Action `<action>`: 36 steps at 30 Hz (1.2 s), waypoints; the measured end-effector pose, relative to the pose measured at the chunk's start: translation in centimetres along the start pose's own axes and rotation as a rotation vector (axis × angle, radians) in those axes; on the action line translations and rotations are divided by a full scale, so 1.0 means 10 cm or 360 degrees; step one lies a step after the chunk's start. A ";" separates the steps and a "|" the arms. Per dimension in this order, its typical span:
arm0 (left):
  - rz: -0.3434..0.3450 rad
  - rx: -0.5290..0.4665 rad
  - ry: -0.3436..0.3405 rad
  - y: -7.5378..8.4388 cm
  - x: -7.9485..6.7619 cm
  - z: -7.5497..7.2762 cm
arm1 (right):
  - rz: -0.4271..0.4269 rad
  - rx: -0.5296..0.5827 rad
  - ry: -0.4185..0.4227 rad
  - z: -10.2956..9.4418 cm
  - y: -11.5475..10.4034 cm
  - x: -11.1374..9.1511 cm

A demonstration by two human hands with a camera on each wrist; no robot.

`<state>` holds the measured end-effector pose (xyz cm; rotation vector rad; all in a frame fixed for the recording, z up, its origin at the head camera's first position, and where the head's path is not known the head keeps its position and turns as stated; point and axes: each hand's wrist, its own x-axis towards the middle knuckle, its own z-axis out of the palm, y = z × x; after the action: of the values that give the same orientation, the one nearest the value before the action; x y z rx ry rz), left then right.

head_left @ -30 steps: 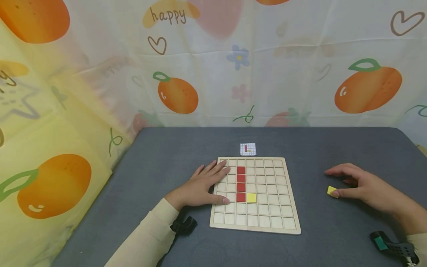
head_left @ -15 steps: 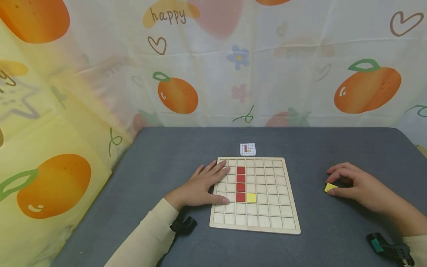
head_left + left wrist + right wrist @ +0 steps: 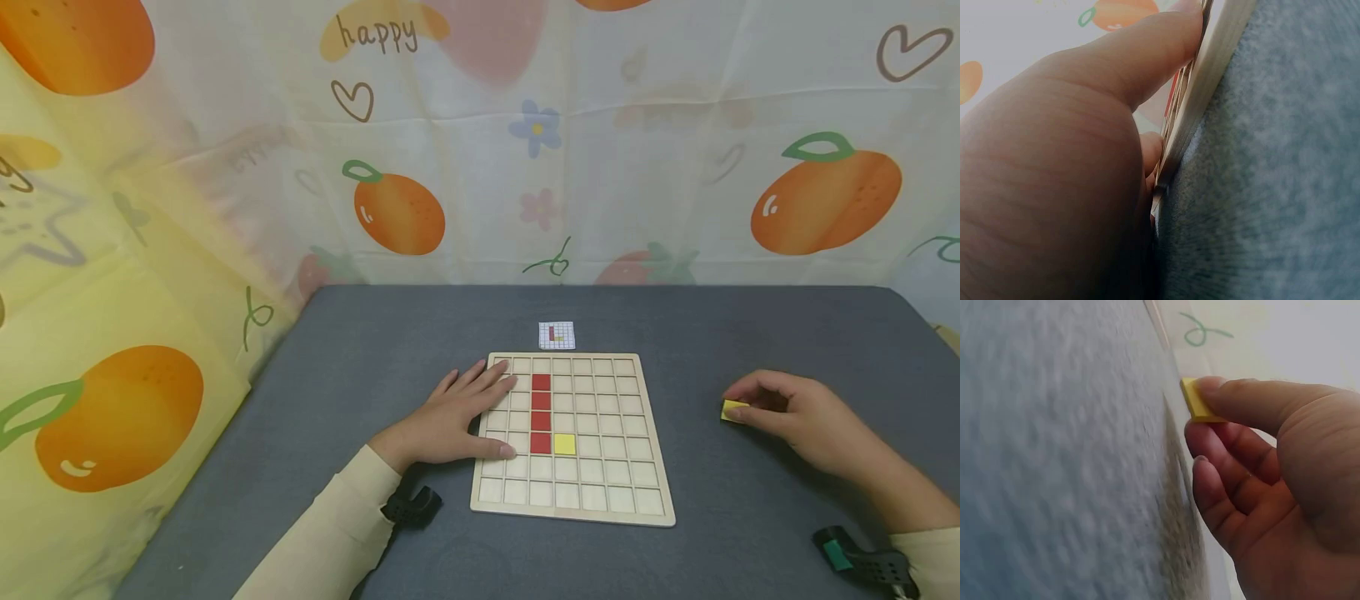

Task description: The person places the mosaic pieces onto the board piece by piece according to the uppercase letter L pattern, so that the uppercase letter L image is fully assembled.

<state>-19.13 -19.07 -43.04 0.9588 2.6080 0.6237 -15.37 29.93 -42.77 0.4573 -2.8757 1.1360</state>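
My right hand (image 3: 813, 421) pinches a yellow square tile (image 3: 1193, 403) between thumb and fingers, to the right of the board. In the right wrist view the tile appears raised off the table. My left hand (image 3: 450, 425) lies spread on the left edge of the wooden grid board (image 3: 667, 510), thumb and fingertips resting on it. Several red tiles (image 3: 541, 402) form a column in the board's squares. Beside the lowest red one sits another yellow tile (image 3: 565, 444). The left wrist view shows the thumb (image 3: 1166, 40) over the board's edge.
Behind the board lies a small paper card (image 3: 557, 335) printed with a grid, a red column and a yellow mark. The dark grey table (image 3: 360, 333) reaches back to a fruit-patterned curtain (image 3: 480, 150). Each wrist wears a black strap (image 3: 412, 507).
My right hand has closed its fingers on the yellow tile, picked it up from the table and shifted slightly left with it. My left hand stays in place.
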 end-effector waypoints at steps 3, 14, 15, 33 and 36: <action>-0.0001 -0.0001 -0.0001 0.00 0.00 0.00 | -0.0044 0.0059 0.0033 0.05 -0.03 0.01; -0.0002 -0.0005 -0.0003 0.00 0.00 0.00 | -0.0064 0.0163 0.0056 0.22 -0.24 0.02; 0.0000 -0.0006 -0.0003 0.01 0.00 0.00 | -0.0066 0.0180 0.0050 0.24 -0.26 0.02; -0.0024 0.0006 -0.0007 0.02 0.00 -0.01 | -0.0334 0.0551 -0.0049 0.74 -0.73 0.07; -0.0025 0.0006 -0.0005 0.03 0.00 -0.01 | -0.0371 0.0530 -0.0057 0.78 -0.79 0.09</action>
<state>-19.03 -18.92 -42.83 0.9391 2.6122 0.6135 -13.32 18.95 -43.16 0.8045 -2.5736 1.5760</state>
